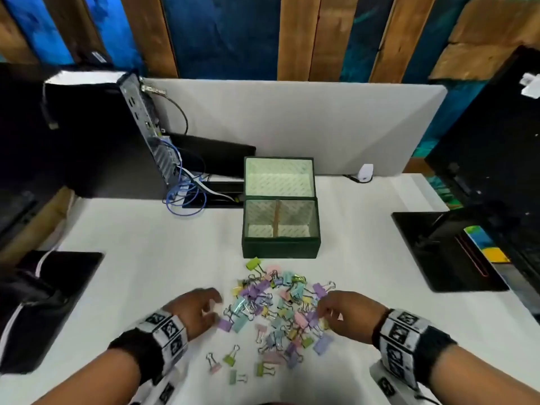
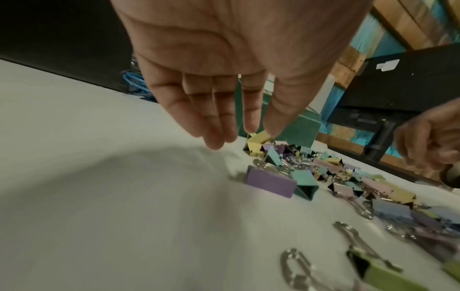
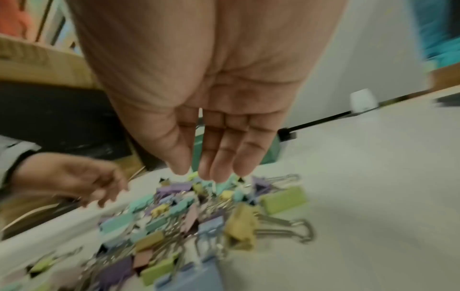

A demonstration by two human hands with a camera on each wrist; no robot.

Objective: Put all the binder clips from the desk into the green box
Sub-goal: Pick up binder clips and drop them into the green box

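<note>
A heap of pastel binder clips (image 1: 280,311) lies on the white desk (image 1: 131,287), just in front of the green box (image 1: 280,251). The box stands with its lid (image 1: 279,176) up and nothing visible inside. My left hand (image 1: 214,309) hovers at the heap's left edge. In the left wrist view its fingers (image 2: 216,130) hang straight above the desk, near a yellow clip (image 2: 257,138), and hold nothing. My right hand (image 1: 323,311) is over the heap's right side. The blurred right wrist view shows its fingers (image 3: 219,165) pointing down at the clips (image 3: 199,212), empty.
A few loose clips (image 1: 228,361) lie nearer the front edge. A computer tower (image 1: 122,135) with blue cables (image 1: 181,197) stands at the back left. Black pads lie at the left (image 1: 49,302) and right (image 1: 447,249). A grey partition (image 1: 292,121) closes the back.
</note>
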